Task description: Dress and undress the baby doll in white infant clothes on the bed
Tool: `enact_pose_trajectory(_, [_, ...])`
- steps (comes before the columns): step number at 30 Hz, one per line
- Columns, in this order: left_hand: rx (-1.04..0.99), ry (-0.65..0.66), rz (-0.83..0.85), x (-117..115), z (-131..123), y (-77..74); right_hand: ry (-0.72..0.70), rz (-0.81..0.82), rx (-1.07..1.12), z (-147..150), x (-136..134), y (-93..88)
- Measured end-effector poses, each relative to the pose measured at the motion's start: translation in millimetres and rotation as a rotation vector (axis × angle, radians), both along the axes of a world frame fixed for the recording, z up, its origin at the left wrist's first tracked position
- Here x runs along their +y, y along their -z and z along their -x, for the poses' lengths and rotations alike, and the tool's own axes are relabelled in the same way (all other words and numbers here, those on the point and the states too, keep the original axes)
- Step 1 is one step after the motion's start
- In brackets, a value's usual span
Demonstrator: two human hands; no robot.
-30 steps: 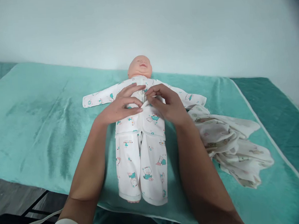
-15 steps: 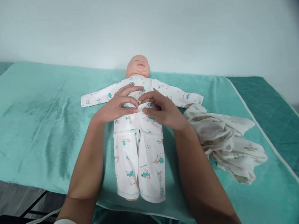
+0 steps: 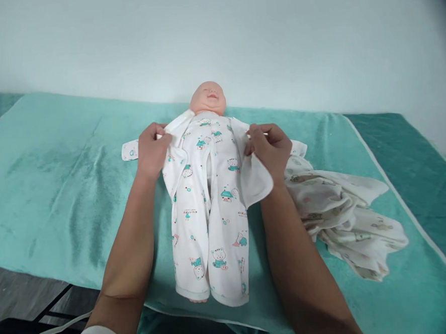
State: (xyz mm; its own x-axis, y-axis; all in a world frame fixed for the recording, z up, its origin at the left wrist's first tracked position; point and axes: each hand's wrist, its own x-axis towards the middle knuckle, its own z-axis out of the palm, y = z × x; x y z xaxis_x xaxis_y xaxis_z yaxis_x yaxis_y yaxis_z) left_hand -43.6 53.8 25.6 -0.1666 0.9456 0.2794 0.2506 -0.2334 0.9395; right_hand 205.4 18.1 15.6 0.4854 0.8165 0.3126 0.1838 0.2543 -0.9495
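A baby doll [image 3: 208, 100] lies on its back with its head toward the wall. It wears white printed pants [image 3: 227, 237] that reach high up its chest, and a matching baby jacket [image 3: 257, 179] spread apart at the front. My left hand [image 3: 153, 150] is closed on the jacket's left front edge and holds it out to the side. On the other side my right hand [image 3: 269, 146] pinches the right front panel, whose plain white inside shows. The doll's arms are inside the sleeves, partly hidden behind my hands.
A crumpled white printed cloth [image 3: 338, 205] lies right of the doll, beside my right forearm. Green plush covers [image 3: 77, 196] spread over the table. A pale wall [image 3: 215, 36] stands behind. A white cable [image 3: 47, 331] runs at the lower left.
My hands were together at the middle of the doll's jacket. They have moved apart to either side, opening the jacket front and uncovering the high pants beneath.
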Motion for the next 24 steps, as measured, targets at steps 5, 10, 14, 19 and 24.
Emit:
enact_pose_trajectory(5, [0.228, -0.319, 0.059, 9.1, 29.0, 7.6, 0.167, 0.300, -0.250, -41.0, 10.6, 7.3])
enact_pose_trajectory(10, [0.513, -0.260, -0.100, -0.4, 19.7, 4.4, 0.031, 0.118, -0.520, -27.6, 10.3, 16.1])
enact_pose_trajectory(14, [0.666, -0.023, -0.202, 4.0, 1.7, 9.9, -0.078, -0.011, -0.747, -12.5, 9.1, 18.1])
enact_pose_trajectory(19, [0.781, 0.019, -0.116, 16.5, -2.6, 20.0, -0.103, 0.043, -0.905, -17.8, 26.4, 22.1])
enact_pose_trajectory(24, [0.806, -0.054, -0.083, 21.8, -3.3, 21.1, -0.133, 0.093, -0.890, -19.6, 45.7, 20.3])
